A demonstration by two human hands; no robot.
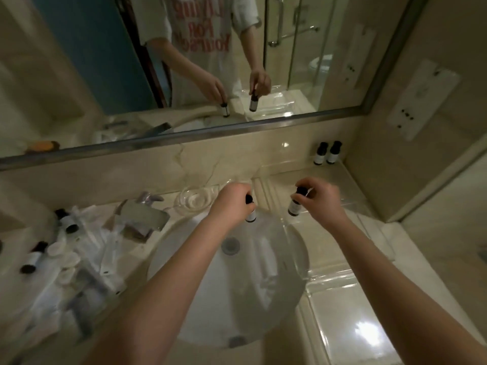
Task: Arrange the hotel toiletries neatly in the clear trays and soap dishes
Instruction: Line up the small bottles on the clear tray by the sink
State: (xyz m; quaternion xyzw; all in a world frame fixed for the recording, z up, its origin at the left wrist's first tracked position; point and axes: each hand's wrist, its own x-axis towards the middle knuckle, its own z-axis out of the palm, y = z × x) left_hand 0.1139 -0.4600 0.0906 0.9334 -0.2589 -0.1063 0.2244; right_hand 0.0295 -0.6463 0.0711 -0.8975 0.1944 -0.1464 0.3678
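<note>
My left hand (233,202) grips a small white bottle with a black cap (250,214) by its top, hanging over the sink's far rim. My right hand (320,197) holds a second small bottle (294,205) by its cap, tilted, over the left end of a clear tray (355,206) on the counter to the right. Two more bottles (326,153) stand upright side by side at the tray's far right corner by the wall. A clear round soap dish (193,200) sits behind the sink, left of my left hand.
A white sink basin (226,280) fills the middle, with a chrome tap (147,216) at its left. A heap of white sachets, round lids and several lying bottles (63,248) covers the left counter. A mirror (184,61) spans the wall ahead.
</note>
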